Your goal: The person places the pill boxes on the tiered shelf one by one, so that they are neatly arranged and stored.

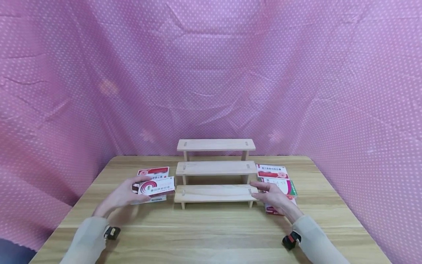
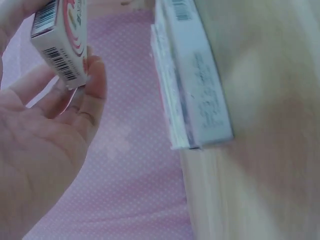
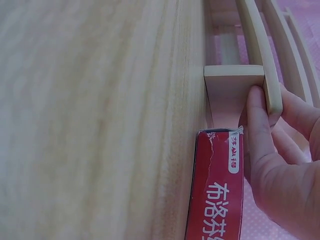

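Note:
My left hand (image 1: 124,195) pinches a white medicine box (image 1: 156,186) with red curved stripes between thumb and fingers. In the left wrist view that box (image 2: 67,42) shows barcodes on its end, raised beside other boxes (image 2: 200,85). At the other side, my right hand (image 1: 276,199) grips the right end of the lowest step of a wooden three-step display stand (image 1: 214,193). The right wrist view has the thumb under the step (image 3: 270,95), against its leg, and fingers over the top. A red medicine box (image 3: 215,185) lies just below this hand.
Medicine boxes (image 1: 158,171) lie behind and below the left hand. More boxes (image 1: 273,171) are grouped right of the stand, partly covered by the right hand. The wooden table (image 1: 211,234) ends at a pink dotted cloth (image 1: 211,80) hung behind and at both sides.

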Motion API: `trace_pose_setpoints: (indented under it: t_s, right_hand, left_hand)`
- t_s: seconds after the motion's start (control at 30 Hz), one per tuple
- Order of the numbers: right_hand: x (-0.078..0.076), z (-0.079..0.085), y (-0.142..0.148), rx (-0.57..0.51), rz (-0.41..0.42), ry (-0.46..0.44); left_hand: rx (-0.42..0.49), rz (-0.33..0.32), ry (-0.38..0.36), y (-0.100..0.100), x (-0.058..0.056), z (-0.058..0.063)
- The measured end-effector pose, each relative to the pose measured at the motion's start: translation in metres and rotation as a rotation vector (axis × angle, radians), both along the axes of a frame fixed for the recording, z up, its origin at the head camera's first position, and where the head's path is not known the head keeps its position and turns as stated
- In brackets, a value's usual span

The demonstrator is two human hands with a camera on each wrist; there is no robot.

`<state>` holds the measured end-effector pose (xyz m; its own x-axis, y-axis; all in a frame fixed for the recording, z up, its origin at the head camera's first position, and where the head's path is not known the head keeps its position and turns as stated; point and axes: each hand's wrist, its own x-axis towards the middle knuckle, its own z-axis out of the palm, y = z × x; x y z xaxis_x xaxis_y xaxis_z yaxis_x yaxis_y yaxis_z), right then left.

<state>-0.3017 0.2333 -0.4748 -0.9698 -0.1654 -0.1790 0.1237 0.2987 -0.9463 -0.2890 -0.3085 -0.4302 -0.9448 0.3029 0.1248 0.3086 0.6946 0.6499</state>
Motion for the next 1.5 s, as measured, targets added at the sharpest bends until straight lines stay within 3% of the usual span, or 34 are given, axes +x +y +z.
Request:
trace_pose_setpoints:
  t_s: [0.27,0.63,0.8,1.03,1.27,1.5]
  right_hand:
    - [0.0,0.0,0.0,-0.007,0.01,0.001]
    - [0.0,-0.001,0.0,-0.012,0.005,-0.007]
    - [0.001,-0.001,0.0,-0.023,0.018,-0.001]
    - [0.0,0.0,0.002,-0.028,0.042,0.007]
    - [0.002,0.003,0.001,-0.019,0.09,-0.014]
    - [0.002,0.005,0.004,-0.025,0.08,-0.02]
  left_hand:
    - [0.151,0.047,-0.033,0.007,0.0,0.018]
    - [0.094,0.013,0.061,0.01,-0.003,0.034]
    - [0.083,0.013,0.119,0.025,-0.011,0.037]
    - [0.197,0.034,0.116,0.053,-0.025,0.038]
    - [0.207,-0.01,0.175,0.074,-0.036,0.041]
    - [0.179,-0.026,0.211,0.099,-0.049,0.048]
